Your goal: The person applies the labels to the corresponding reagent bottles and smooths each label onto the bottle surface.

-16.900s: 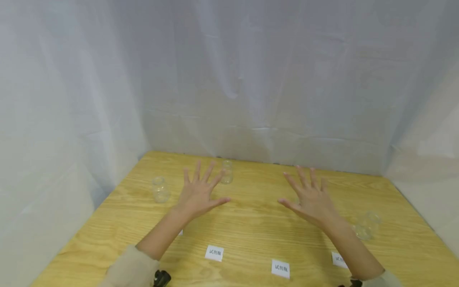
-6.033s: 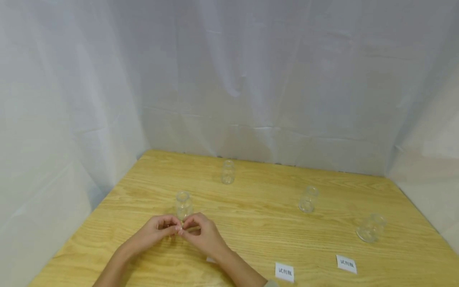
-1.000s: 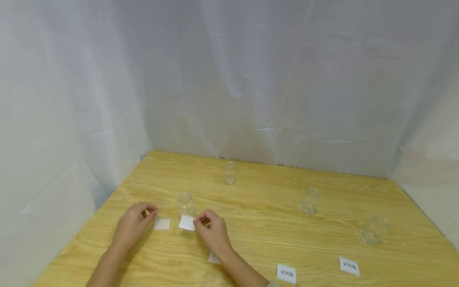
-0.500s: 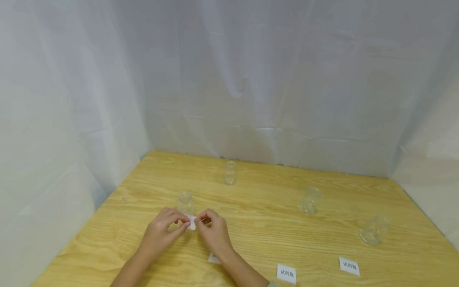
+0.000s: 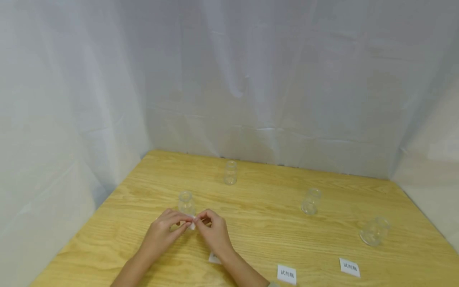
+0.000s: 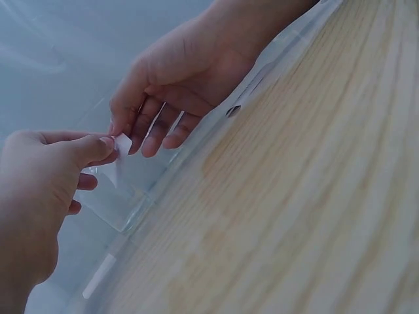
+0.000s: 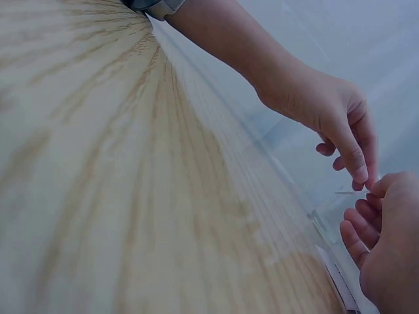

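Observation:
In the head view, my left hand [image 5: 161,233] and right hand [image 5: 216,233] meet fingertip to fingertip over the table's left half. Between them is a small white paper label [image 5: 192,226], pinched by thumb and index finger of each hand. The left wrist view shows the label [image 6: 122,145] bent at the fingertips, its far side covered by fingers. A clear glass bottle [image 5: 186,202] stands upright just behind the hands, its lower part hidden. A flat white paper slip [image 6: 100,277] lies on the table below my left hand.
Three more clear glass bottles stand on the wooden table: one at the back [image 5: 230,173], one right of centre [image 5: 310,201], one far right [image 5: 374,231]. Printed white labels lie at the front [image 5: 287,274] and right [image 5: 349,267]; another [image 5: 214,258] is partly under my right forearm. White sheeting [image 5: 265,79] encloses the table.
Long before, both hands were spread open. One second ago my left hand was apart at the left while my right held the label; it then moved right and pinched the label, which now shows less.

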{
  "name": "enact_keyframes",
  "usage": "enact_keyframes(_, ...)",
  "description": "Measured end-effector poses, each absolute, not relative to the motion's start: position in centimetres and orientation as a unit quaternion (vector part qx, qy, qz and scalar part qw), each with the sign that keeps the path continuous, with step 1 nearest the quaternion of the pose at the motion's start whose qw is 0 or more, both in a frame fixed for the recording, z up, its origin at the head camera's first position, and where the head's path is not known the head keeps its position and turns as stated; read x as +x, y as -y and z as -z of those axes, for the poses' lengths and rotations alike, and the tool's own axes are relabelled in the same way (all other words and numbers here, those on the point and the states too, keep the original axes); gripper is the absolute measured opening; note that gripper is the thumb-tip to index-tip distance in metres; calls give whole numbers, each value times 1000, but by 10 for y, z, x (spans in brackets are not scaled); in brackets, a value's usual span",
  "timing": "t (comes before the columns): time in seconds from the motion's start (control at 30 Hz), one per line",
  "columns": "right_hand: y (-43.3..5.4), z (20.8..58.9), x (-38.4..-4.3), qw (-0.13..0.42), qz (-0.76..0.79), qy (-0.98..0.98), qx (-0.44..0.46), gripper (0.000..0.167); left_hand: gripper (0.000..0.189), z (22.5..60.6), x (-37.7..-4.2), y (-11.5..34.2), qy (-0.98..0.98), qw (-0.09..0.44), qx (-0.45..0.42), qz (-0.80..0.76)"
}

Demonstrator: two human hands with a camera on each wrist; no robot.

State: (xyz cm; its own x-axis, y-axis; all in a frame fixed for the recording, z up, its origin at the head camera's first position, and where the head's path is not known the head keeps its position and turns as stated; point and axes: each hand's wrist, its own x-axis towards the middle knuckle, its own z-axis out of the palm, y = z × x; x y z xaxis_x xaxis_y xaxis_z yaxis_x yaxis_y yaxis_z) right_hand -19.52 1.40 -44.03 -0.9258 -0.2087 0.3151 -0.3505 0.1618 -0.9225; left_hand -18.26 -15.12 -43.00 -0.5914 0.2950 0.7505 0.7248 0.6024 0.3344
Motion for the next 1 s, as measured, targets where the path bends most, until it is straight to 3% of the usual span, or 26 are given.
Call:
enact_keyframes(0.63, -13, 435, -193, 8, -663, 722, 198, 17, 29, 427, -179, 151, 832, 318, -289, 351)
enact_keyframes(1.0, -13, 437, -194, 34, -676, 718, 162, 15, 7, 421, -173, 150, 811, 220, -169, 515)
